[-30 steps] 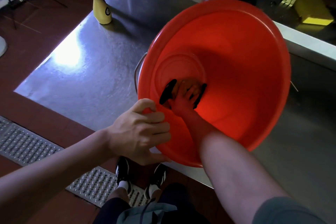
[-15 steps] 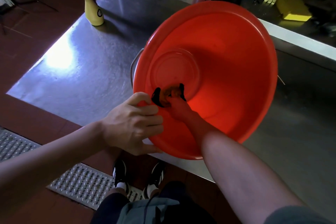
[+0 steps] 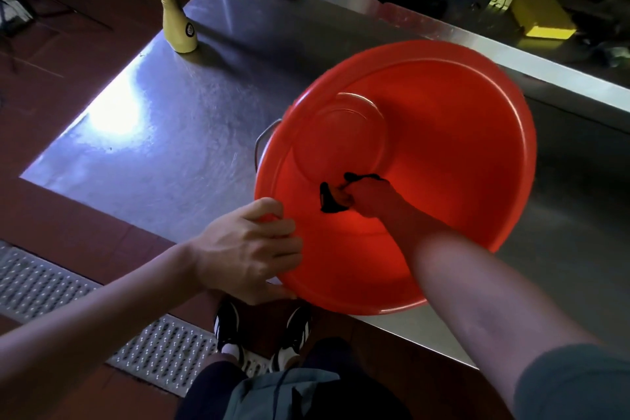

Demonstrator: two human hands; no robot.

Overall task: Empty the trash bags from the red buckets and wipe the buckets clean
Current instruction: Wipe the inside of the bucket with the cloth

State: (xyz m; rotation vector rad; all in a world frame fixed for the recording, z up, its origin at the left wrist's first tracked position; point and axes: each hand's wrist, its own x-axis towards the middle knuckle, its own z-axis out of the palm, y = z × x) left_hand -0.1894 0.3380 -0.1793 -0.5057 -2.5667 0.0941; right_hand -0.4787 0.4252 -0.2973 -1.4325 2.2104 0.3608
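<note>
A large red bucket lies tipped toward me on the steel table, its mouth facing the camera. My left hand grips the near left rim, fingers curled over the edge. My right hand reaches deep inside and holds a dark-edged cloth bunched against the lower inner wall, just below the round bottom. A metal handle sticks out behind the bucket's left side.
A yellow spray bottle stands at the far left corner of the steel table. A raised steel ledge runs behind the bucket. A metal floor grate lies by my shoes; yellow equipment sits beyond the ledge.
My right hand has dragged the cloth from the bucket's bottom down and toward me along the inner wall. The left hand has kept its grip on the rim.
</note>
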